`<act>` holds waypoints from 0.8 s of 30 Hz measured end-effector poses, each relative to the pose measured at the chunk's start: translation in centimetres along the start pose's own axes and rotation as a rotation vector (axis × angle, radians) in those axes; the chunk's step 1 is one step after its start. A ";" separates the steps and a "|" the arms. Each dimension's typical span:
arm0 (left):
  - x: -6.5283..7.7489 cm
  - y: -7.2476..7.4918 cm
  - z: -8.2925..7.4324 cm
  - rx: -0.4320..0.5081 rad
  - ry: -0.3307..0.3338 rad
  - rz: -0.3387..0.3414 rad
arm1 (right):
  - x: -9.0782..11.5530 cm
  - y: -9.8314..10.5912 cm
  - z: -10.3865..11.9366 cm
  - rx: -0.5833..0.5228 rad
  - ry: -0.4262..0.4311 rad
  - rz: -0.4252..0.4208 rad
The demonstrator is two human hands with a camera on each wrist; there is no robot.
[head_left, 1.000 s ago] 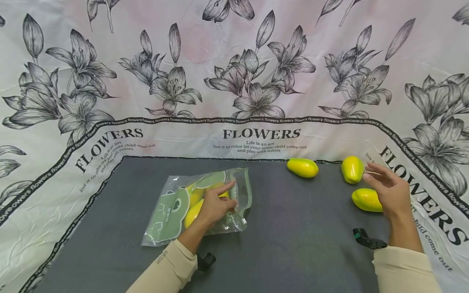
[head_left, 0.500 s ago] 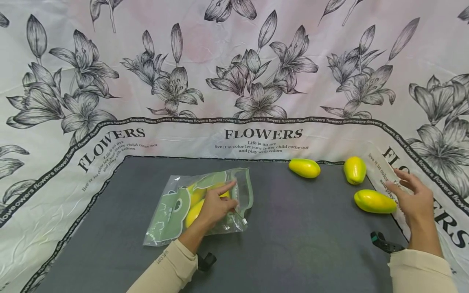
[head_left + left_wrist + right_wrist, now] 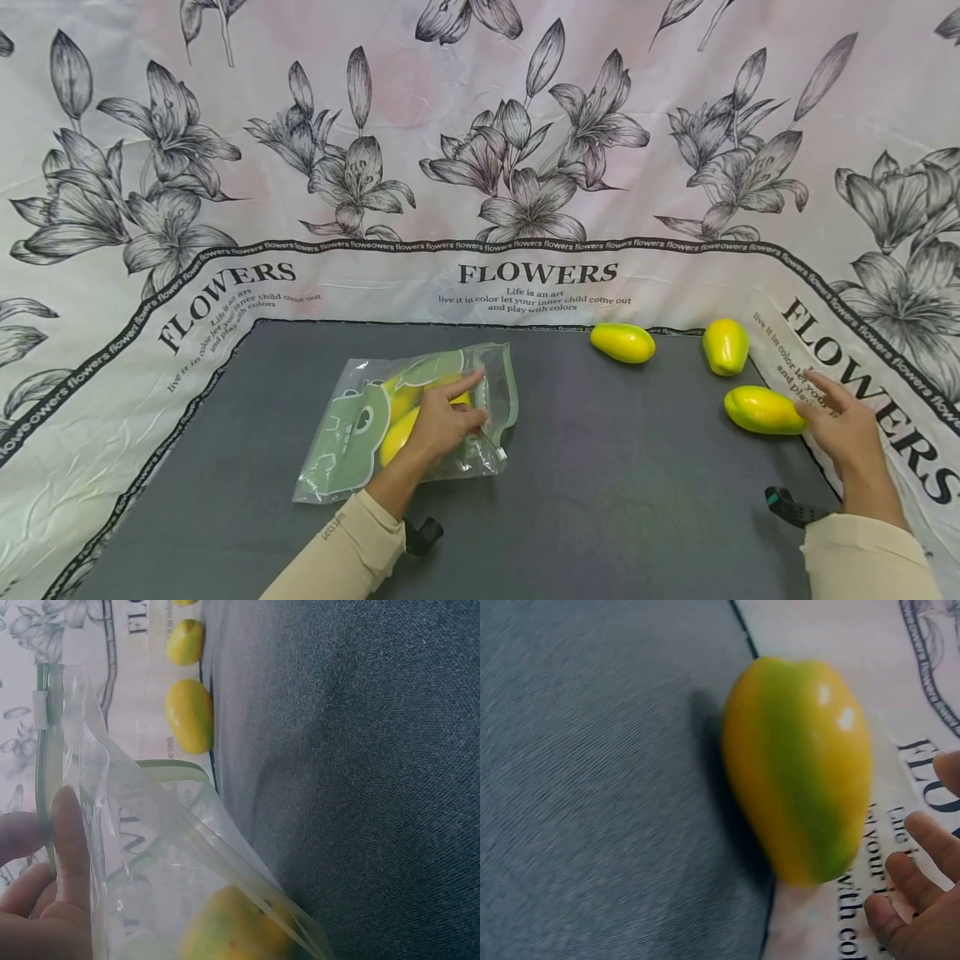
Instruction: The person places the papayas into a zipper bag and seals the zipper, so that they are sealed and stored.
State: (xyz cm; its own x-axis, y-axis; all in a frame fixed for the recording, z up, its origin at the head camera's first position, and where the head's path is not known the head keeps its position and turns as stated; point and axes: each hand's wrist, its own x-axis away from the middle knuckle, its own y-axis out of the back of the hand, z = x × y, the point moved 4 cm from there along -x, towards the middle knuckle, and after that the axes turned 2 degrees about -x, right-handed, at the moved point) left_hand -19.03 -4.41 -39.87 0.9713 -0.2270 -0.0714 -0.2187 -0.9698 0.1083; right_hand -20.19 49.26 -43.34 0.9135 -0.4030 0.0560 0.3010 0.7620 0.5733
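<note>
My left hand (image 3: 442, 423) pinches the zip edge of a clear slider bag (image 3: 330, 462) with a green cartoon print. Yellow mangoes (image 3: 397, 435) show inside it, one of them (image 3: 232, 930) close up in the left wrist view. In that view the bag's white slider (image 3: 40, 710) sits on the green zip, beyond the fingers. At the right side, my right hand (image 3: 851, 429) is beside a yellow-green mango (image 3: 762, 410), fingers spread and holding nothing. The right wrist view has a gap between this mango (image 3: 795, 772) and the fingertips (image 3: 885, 913).
Two more mangoes lie at the back of the dark grey table (image 3: 600, 500), one at the back edge (image 3: 622, 343) and one farther right (image 3: 725, 347). A white floral cloth (image 3: 540, 283) rises behind and along the sides.
My right hand has moved right, away from the back mango, then come down slightly beside the nearest one. My left hand and the bag have stayed in place.
</note>
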 end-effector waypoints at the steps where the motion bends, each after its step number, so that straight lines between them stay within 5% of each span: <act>1: 0.0 0.0 0.0 0.000 0.002 -0.002 | -0.1 -0.2 -0.2 0.010 0.000 0.005; 11: 0.0 0.1 -0.3 0.000 0.005 -0.008 | -1.4 -1.3 -2.1 0.210 0.015 0.064; 24: 0.1 0.2 -0.4 0.000 -0.006 -0.005 | -0.9 -2.0 -2.4 0.218 0.016 0.133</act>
State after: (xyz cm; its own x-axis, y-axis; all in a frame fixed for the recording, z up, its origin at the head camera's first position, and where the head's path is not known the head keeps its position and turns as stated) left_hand -18.93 -4.56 -39.49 0.9719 -0.2223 -0.0775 -0.2135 -0.9710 0.1078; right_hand -20.93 49.35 -46.51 0.9458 -0.2973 0.1307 0.1135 0.6797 0.7246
